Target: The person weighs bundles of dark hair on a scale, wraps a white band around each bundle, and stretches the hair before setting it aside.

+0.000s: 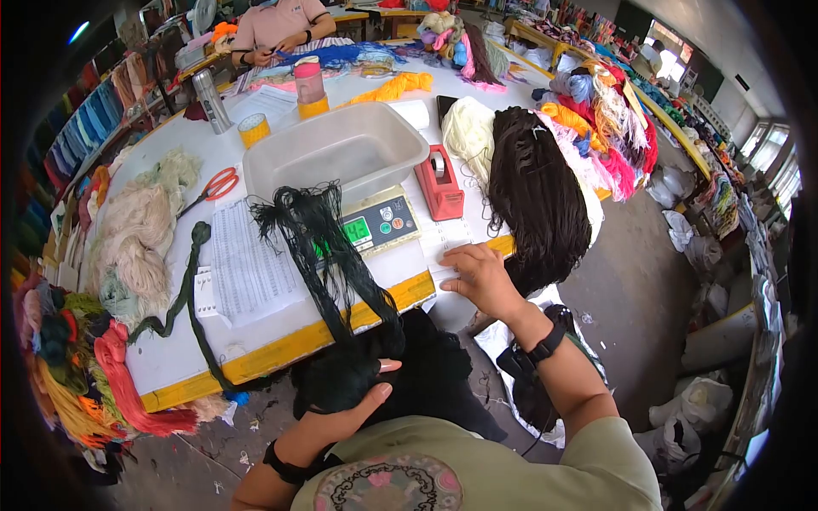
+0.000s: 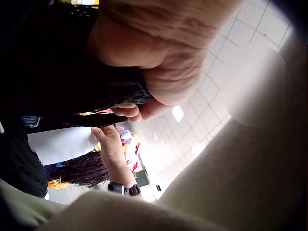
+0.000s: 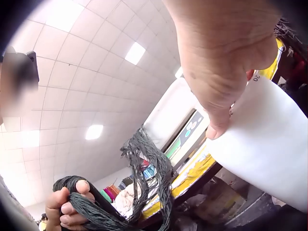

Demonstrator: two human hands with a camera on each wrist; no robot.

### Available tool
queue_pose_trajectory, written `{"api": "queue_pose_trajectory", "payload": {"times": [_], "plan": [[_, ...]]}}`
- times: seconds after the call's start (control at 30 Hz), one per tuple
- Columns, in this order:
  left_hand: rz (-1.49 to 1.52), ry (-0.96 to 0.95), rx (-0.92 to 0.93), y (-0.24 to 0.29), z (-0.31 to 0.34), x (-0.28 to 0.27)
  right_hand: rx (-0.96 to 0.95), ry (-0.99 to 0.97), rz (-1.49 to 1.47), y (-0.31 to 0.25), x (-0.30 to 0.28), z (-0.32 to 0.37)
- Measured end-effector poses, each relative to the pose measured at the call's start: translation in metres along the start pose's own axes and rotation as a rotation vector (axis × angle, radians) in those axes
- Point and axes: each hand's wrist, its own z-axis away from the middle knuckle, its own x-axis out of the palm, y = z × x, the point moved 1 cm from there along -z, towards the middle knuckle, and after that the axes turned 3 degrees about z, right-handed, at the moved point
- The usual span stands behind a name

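My left hand (image 1: 354, 415) grips a thick dark green yarn skein (image 1: 334, 383) at the front of the table, in front of my body. In the right wrist view its fingers (image 3: 70, 211) curl round the strands. The skein's loose end rises over the table edge and lies across the front of a digital scale (image 1: 385, 223) with a lit green display, partly covering it. My right hand (image 1: 482, 277) is at the table's front edge, with thumb and fingers on a white paper sheet (image 3: 269, 139) that hangs over the edge.
A grey plastic basin (image 1: 294, 175) sits on the scale, beside a red tape dispenser (image 1: 443, 194). Black yarn (image 1: 541, 187) and cream yarn (image 1: 469, 136) lie at right. Scissors (image 1: 220, 185), a printed list (image 1: 251, 264) and a green strand (image 1: 189, 294) lie left. Another person (image 1: 277, 30) sits opposite.
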Motion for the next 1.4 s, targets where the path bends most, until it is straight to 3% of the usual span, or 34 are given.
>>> {"api": "queue_pose_trajectory", "payload": {"times": [0.6,0.67,1.1,1.27,1.4], "plan": [[0.006,-0.004,0.037,0.001,-0.003,0.002,-0.097,0.115,-0.072,0.01,0.008,0.008],[-0.009,-0.044,-0.113,0.006,-0.003,0.001,-0.102,0.087,-0.094,0.012,0.009,0.01],[0.073,-0.065,-0.165,0.005,-0.001,0.007,-0.064,0.141,-0.042,0.012,0.012,0.007],[0.04,-0.063,-0.145,0.0,0.001,0.007,-0.082,0.318,-0.028,0.011,0.023,0.016],[0.029,-0.056,-0.127,0.004,0.0,0.006,-0.083,0.337,-0.034,0.01,0.025,0.018]]}}
